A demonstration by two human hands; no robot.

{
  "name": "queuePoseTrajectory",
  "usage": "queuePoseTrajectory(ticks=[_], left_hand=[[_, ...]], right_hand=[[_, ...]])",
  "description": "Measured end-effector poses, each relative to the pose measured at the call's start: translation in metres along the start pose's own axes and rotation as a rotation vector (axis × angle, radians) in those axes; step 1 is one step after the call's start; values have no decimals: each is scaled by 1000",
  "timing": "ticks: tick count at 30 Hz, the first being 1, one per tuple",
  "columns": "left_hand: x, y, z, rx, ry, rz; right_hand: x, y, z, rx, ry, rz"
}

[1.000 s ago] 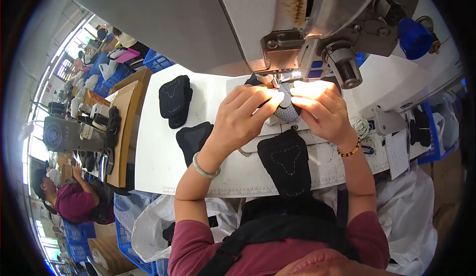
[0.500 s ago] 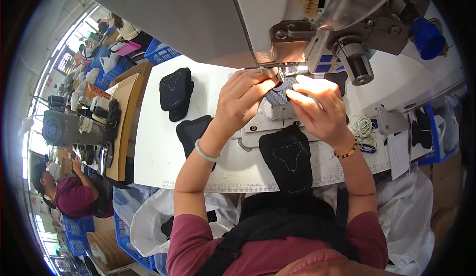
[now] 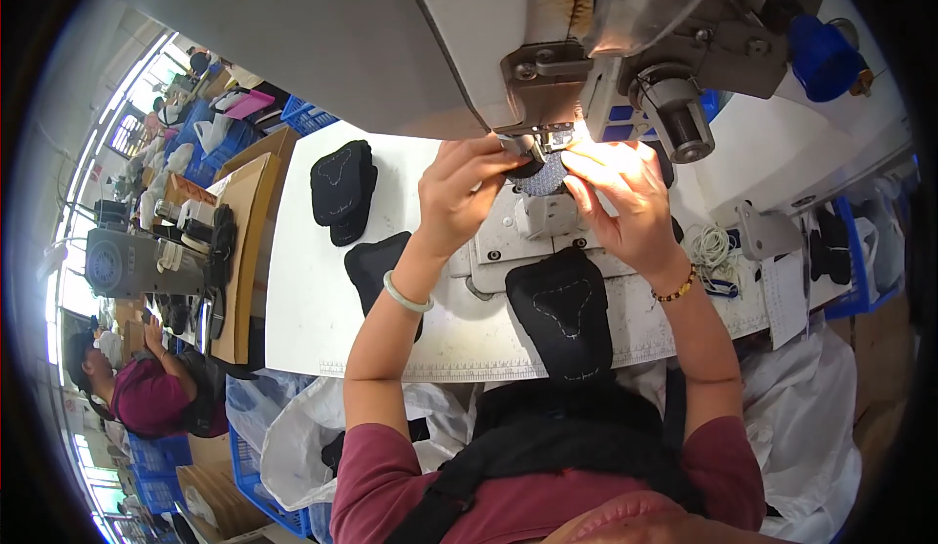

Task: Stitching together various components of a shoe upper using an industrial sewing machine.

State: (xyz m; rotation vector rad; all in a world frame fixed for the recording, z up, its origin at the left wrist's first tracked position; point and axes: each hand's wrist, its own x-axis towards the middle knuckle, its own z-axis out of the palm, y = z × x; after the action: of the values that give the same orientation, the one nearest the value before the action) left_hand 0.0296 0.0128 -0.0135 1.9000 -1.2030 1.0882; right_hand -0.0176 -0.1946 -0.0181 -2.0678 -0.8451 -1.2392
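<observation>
White paper tag (image 3: 785,299) at table's right edge, beside blue crate; blue-and-white label (image 3: 619,122) on sewing machine head

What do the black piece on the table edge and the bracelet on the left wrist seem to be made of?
Black piece: probably padded fabric, matte, with pale stitched lines. Bracelet: smooth pale green ring, glossy, maybe jade or glass; cannot tell which.
</observation>
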Motion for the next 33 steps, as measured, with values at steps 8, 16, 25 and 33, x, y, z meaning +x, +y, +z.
queuePoseTrajectory(ticks=[8,16,25,33], left_hand=[[11,-1,-12,-137,-52,-114],[20,8,-23,-30,-158,-39],[22,14,-25,-30,-164,-68],[27,33,-27,96,-190,-27]], right_hand=[[3,2,0,44,0,-7],[-9,-7,3,-80,66,-141],[-8,-17,4,-106,8,-82],[-6,-10,-1,-90,19,-54]])
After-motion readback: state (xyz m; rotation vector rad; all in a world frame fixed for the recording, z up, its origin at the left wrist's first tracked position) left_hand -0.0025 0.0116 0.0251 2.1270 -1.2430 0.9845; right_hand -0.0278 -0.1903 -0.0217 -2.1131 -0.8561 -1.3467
